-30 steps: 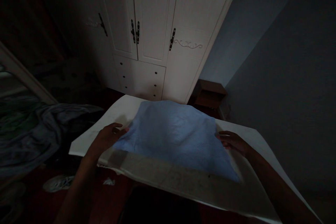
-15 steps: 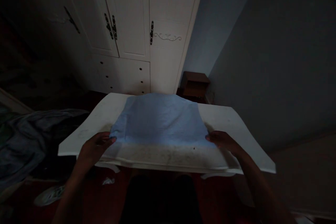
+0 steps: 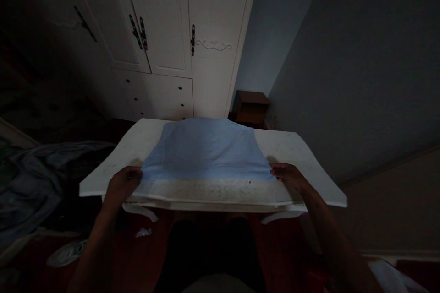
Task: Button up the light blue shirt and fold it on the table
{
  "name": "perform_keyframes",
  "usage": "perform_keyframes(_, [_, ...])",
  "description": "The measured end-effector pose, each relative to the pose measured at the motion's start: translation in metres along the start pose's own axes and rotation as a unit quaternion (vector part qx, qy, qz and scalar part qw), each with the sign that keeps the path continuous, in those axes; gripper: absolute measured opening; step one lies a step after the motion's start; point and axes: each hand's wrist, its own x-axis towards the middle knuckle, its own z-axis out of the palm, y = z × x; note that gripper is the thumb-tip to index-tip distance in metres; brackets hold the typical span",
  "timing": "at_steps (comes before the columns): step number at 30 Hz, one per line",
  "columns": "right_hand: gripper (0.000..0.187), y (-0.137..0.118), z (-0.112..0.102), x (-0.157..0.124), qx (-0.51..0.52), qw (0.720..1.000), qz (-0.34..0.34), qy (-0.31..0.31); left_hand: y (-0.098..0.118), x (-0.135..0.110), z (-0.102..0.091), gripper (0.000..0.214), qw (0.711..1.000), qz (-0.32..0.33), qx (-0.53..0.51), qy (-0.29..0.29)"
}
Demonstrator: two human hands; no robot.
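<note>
A light blue cloth [image 3: 206,151] lies spread out over a white table [image 3: 288,146], widest along its near edge and slightly wrinkled on the right. Its far edge reaches the back of the tabletop. At the near left corner my left hand [image 3: 124,184] has the cloth pinched between thumb and fingers. The opposite near corner is in the grip of my right hand [image 3: 290,176], fingers pressed together on the fabric. Between the cloth and the table's front edge a strip of smudged white surface shows, with a small dark speck on it.
Behind the table stands a white wardrobe [image 3: 165,32] with dark handles. A small brown cabinet [image 3: 252,98] is by the far wall. Dark clothing [image 3: 37,183] is heaped on the left. A shoe [image 3: 67,253] and a crumpled clear wrapper [image 3: 143,232] lie on the red floor.
The view has shifted a little, so the table sits slightly higher in it. My left hand's fingers have drawn closer together at the cloth's corner. The cloth lies nearly the same.
</note>
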Motion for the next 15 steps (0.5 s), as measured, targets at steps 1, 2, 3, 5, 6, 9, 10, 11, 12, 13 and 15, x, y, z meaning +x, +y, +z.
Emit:
perform_keyframes(1, [0.050,-0.004,0.001,0.000,-0.003,1.000,0.002,-0.009,0.003,0.002,-0.001,0.035,1.000,-0.001,-0.007,-0.008])
perform_keyframes(2, [0.048,-0.008,0.002,0.001,-0.004,1.000,0.001,-0.019,0.007,0.004,-0.003,0.037,1.000,0.000,-0.014,-0.012])
perform_keyframes(3, [0.046,-0.013,0.004,0.003,-0.004,1.000,-0.001,-0.028,0.011,0.007,-0.005,0.039,1.000,0.002,-0.013,-0.013])
perform_keyframes(5, [0.043,-0.023,0.010,0.010,-0.003,0.999,-0.008,-0.048,0.020,0.016,-0.006,0.043,1.000,0.013,-0.006,-0.012])
perform_keyframes(6, [0.043,-0.028,0.013,0.016,-0.003,0.999,-0.008,-0.053,0.024,0.022,-0.006,0.045,1.000,0.013,-0.008,-0.017])
perform_keyframes(9, [0.040,-0.038,0.026,0.038,0.000,0.999,0.007,-0.041,0.032,0.040,-0.004,0.050,0.998,-0.014,-0.045,-0.052])
perform_keyframes(10, [0.038,-0.041,0.029,0.046,0.003,1.000,0.012,-0.023,0.032,0.046,-0.004,0.049,0.996,-0.024,-0.057,-0.058])
perform_keyframes(11, [0.035,-0.043,0.031,0.053,0.007,1.000,0.013,-0.002,0.032,0.051,-0.003,0.047,0.996,-0.028,-0.063,-0.059])
perform_keyframes(12, [0.034,-0.044,0.032,0.059,0.011,1.000,0.013,0.018,0.031,0.055,-0.003,0.044,0.996,-0.025,-0.062,-0.055])
perform_keyframes(13, [0.032,-0.045,0.032,0.064,0.015,0.999,0.011,0.036,0.029,0.057,-0.003,0.040,0.997,-0.014,-0.058,-0.046])
perform_keyframes(15, [0.030,-0.044,0.029,0.069,0.017,0.998,0.007,0.058,0.026,0.059,-0.003,0.034,0.999,0.009,-0.032,-0.029])
